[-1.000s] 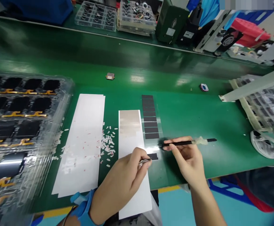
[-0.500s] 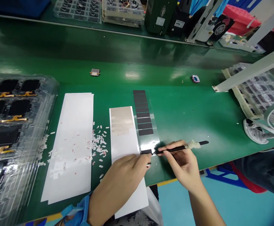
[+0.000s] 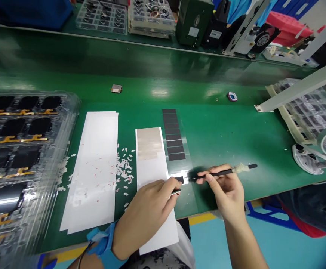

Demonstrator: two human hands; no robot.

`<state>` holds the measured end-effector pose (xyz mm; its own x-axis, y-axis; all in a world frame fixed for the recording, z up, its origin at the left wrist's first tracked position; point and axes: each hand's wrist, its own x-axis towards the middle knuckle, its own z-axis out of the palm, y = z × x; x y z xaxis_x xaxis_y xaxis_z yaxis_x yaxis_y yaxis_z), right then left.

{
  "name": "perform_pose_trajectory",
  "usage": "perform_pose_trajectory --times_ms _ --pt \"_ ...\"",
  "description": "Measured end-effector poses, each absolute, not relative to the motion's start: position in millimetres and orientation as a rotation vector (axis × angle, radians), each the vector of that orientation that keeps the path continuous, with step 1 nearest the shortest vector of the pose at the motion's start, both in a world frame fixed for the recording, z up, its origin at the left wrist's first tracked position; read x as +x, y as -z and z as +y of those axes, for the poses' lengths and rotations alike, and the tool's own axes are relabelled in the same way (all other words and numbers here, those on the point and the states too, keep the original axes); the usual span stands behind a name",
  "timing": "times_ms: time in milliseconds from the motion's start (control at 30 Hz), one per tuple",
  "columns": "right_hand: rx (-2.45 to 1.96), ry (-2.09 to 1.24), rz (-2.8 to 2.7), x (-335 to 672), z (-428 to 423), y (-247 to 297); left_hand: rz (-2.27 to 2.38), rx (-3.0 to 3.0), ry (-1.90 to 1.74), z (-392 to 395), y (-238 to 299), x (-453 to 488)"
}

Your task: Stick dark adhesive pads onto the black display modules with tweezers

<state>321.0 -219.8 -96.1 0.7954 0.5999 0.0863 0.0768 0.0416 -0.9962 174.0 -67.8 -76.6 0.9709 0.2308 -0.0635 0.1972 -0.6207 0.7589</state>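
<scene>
My left hand [image 3: 147, 211] is curled closed near the table's front edge, pinching a small metal tool whose tip pokes out by the thumb. My right hand [image 3: 226, 188] grips a thin black stick tool [image 3: 221, 172] with a wad of tape on its shaft. The stick's tip points left at a small black patch [image 3: 181, 179] on a clear liner strip [image 3: 177, 173]. Several black patches [image 3: 174, 136] sit in a column further up that strip. A white sheet with a tan top [image 3: 153, 175] lies under my left hand.
A wide white sheet [image 3: 95, 168] dotted with small paper scraps [image 3: 123, 166] lies to the left. Clear trays of black parts [image 3: 17, 149] fill the far left. A tray rack and small fan [image 3: 320, 149] stand at the right. Bins and equipment line the back.
The view shifted slightly. My left hand slid a little right and the stick's tip stays at the lowest black patch, which now looks lifted off the strip's edge.
</scene>
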Motion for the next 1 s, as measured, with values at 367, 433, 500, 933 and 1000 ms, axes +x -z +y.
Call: perform_pose_trajectory --times_ms 367,433,500,933,1000 --pt "-1.236 -0.164 -0.765 253 -158 58 0.531 1.967 -0.466 -46 63 155" --pt "-1.199 -0.162 -0.822 247 -147 58 0.536 1.968 -0.532 -42 62 151" --pt "-1.162 -0.158 -0.883 244 -138 59 0.548 1.950 -0.591 -40 63 149" --pt "-1.151 -0.175 -0.911 245 -119 69 0.609 1.981 -0.546 -33 76 146" --pt "-1.158 -0.169 -0.899 244 -118 71 0.621 1.997 -0.523 -34 76 146"
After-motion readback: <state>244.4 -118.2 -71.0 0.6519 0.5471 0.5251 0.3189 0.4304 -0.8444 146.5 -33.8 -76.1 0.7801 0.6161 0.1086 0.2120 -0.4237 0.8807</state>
